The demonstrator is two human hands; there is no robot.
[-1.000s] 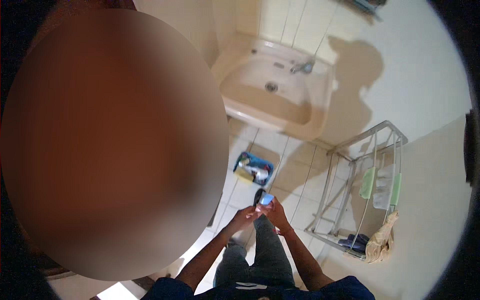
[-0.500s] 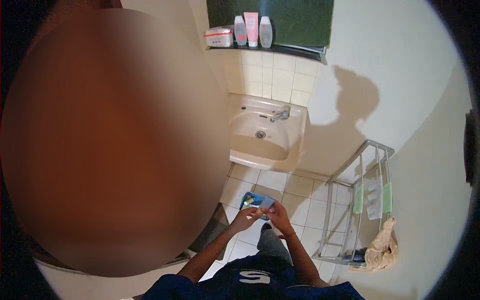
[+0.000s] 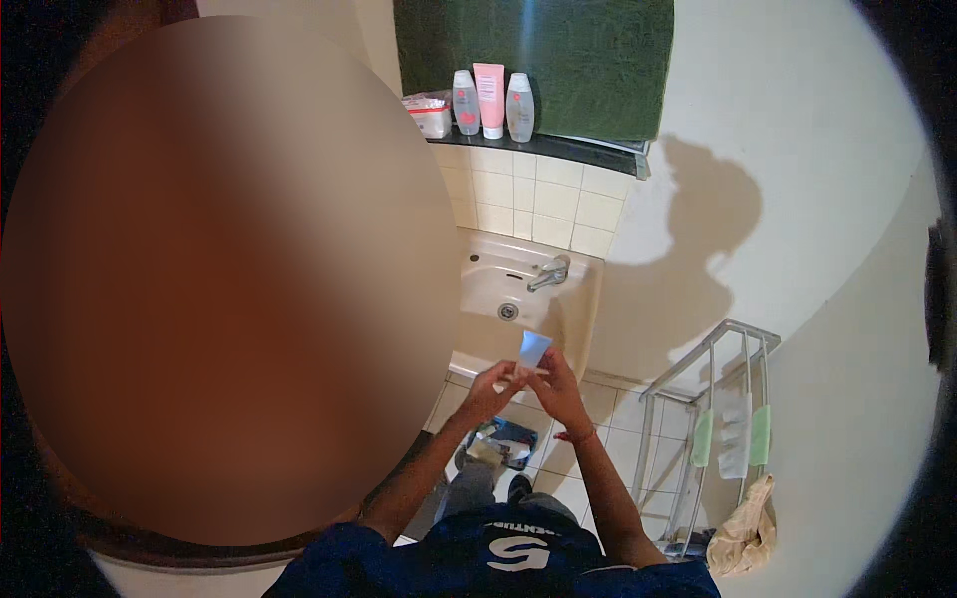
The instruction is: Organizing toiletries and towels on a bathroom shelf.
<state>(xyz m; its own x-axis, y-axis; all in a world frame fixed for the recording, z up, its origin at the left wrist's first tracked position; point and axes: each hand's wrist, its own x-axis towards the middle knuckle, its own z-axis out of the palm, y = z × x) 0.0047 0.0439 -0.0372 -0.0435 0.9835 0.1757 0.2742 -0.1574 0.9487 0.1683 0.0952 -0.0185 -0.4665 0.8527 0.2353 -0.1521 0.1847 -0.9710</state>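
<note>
My left hand (image 3: 488,389) and my right hand (image 3: 556,389) are closed together on a small light-blue tube (image 3: 533,349), held with its wide flat end upward over the front of a cream washbasin (image 3: 583,319). My fingers wrap round the tube's lower end, so that end is hidden. The basin has a metal tap (image 3: 550,271) and a drain. Below my hands, a blue basket (image 3: 523,444) of small items, too small to name, sits on the tiled floor by my legs.
A dark ledge (image 3: 578,157) above the basin holds bottles (image 3: 518,108), a pink tube (image 3: 488,100) and a packet (image 3: 429,118). A metal rack (image 3: 748,334) with cloths (image 3: 741,523) stands by the right wall (image 3: 837,179). A large blurred oval hides the left side.
My view has tilted up, bringing the ledge into sight. My hands and the light-blue tube have risen from over the floor and basket to the front of the basin.
</note>
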